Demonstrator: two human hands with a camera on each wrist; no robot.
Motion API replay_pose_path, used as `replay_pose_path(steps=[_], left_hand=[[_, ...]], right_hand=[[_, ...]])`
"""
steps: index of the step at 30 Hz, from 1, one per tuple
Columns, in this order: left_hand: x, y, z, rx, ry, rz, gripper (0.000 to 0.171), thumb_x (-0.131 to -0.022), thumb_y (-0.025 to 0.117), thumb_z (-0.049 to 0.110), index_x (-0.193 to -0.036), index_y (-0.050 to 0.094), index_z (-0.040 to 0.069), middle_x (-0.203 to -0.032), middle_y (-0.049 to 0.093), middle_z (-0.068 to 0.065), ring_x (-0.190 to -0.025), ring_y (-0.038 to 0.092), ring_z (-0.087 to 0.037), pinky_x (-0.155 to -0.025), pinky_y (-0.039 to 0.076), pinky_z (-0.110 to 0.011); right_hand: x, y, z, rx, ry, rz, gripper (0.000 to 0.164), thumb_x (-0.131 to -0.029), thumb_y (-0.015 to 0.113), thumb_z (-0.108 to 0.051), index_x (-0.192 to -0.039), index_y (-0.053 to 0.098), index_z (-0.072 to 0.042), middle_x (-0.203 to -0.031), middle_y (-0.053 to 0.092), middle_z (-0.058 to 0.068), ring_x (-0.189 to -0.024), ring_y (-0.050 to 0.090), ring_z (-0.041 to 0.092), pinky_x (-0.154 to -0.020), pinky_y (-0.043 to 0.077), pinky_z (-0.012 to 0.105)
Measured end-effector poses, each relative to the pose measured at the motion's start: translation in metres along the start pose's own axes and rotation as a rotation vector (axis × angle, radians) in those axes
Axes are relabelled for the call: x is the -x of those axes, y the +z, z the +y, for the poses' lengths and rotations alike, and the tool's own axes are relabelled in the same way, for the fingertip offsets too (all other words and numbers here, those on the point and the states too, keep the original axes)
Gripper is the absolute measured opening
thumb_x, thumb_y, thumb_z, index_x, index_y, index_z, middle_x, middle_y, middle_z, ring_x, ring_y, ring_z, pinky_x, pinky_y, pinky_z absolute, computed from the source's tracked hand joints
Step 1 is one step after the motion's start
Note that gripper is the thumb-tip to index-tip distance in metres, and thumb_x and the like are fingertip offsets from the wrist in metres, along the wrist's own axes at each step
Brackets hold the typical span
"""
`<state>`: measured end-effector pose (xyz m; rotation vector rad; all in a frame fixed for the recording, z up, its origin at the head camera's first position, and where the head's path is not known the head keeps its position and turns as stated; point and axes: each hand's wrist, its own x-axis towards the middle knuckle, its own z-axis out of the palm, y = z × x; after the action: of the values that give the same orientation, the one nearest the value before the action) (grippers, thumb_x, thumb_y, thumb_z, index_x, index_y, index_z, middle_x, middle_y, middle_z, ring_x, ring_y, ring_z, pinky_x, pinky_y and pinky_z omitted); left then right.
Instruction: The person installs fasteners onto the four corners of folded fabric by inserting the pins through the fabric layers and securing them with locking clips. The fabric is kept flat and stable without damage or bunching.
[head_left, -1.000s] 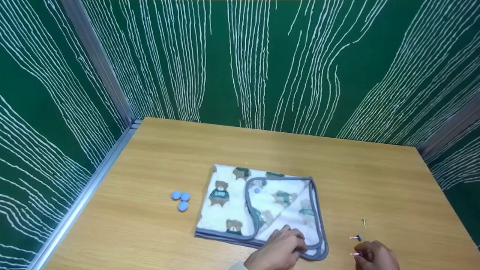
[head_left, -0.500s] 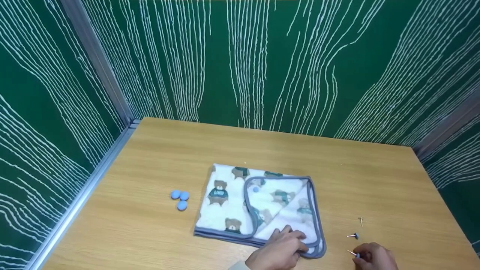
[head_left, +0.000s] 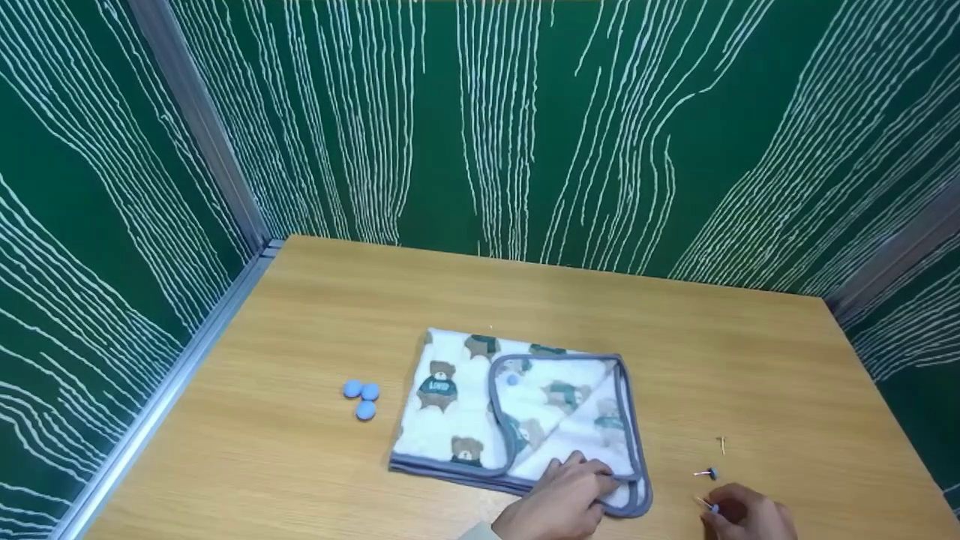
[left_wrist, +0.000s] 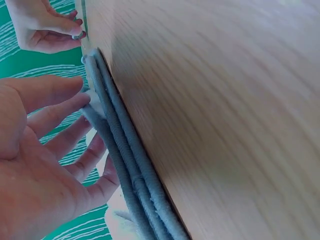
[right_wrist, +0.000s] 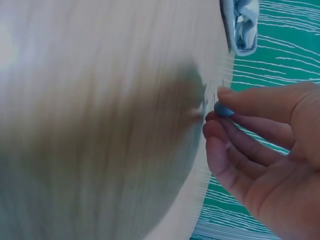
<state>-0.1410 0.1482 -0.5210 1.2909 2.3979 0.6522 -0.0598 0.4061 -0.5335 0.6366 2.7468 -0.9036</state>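
Note:
In the head view, a folded white blanket (head_left: 466,409) with bear prints and grey edging lies mid-table. My left hand (head_left: 559,499) is at its near right corner. In the left wrist view, the thumb and index finger of that hand (left_wrist: 55,145) pinch the top layer's edge near the grey piping (left_wrist: 125,145). My right hand (head_left: 750,514) holds a blue-headed pin (head_left: 714,509) between thumb and fingers. The right wrist view shows its round blue head (right_wrist: 223,109) at the fingertips (right_wrist: 226,94), needle pointing away. A round blue cap (head_left: 512,380) sits on the blanket's folded-over flap.
Several blue round caps (head_left: 366,409) lie together left of the blanket. A dark-headed pin (head_left: 706,473) and a gold-coloured pin (head_left: 722,445) lie on the wooden table (head_left: 337,300) at right. Green white-lined panels (head_left: 435,135) stand behind and at the sides.
The top edge of the blanket's near right corner has risen slightly at my left fingers. In my right hand, the pin has turned a little, and its blue head now shows.

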Motion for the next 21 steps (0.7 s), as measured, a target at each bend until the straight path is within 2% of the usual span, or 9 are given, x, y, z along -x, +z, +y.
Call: replay_pose_path(steps=[7,13,21], left_hand=[[0.000,-0.003,-0.003,0.036,0.056,0.092,0.038,-0.084,0.051,0.012,-0.120,0.054,0.024,-0.117,0.048,0.014,-0.096,0.044,-0.004,-0.072,0.037,-0.016],[0.001,-0.007,-0.002,0.132,0.050,0.159,0.033,-0.086,0.051,0.012,-0.117,0.056,0.021,-0.115,0.048,0.014,-0.097,0.044,0.000,-0.077,0.038,-0.011],[0.003,-0.010,-0.001,0.206,0.114,0.367,0.035,-0.080,0.053,0.004,-0.113,0.059,0.015,-0.107,0.053,0.010,-0.099,0.047,0.002,-0.081,0.037,-0.010]], right_hand=[[0.009,-0.002,-0.010,-0.076,-0.026,0.073,0.021,-0.068,0.071,-0.013,-0.083,0.057,-0.007,-0.072,0.062,0.000,-0.066,0.055,0.013,-0.055,0.044,0.024],[0.013,-0.006,-0.018,-0.091,-0.028,0.087,0.021,-0.070,0.069,-0.015,-0.085,0.056,-0.007,-0.075,0.062,0.000,-0.068,0.055,0.013,-0.057,0.043,0.024],[0.014,-0.009,-0.024,-0.079,0.001,0.097,0.020,-0.072,0.067,-0.019,-0.084,0.056,-0.008,-0.074,0.062,-0.001,-0.069,0.055,0.013,-0.057,0.042,0.026]])
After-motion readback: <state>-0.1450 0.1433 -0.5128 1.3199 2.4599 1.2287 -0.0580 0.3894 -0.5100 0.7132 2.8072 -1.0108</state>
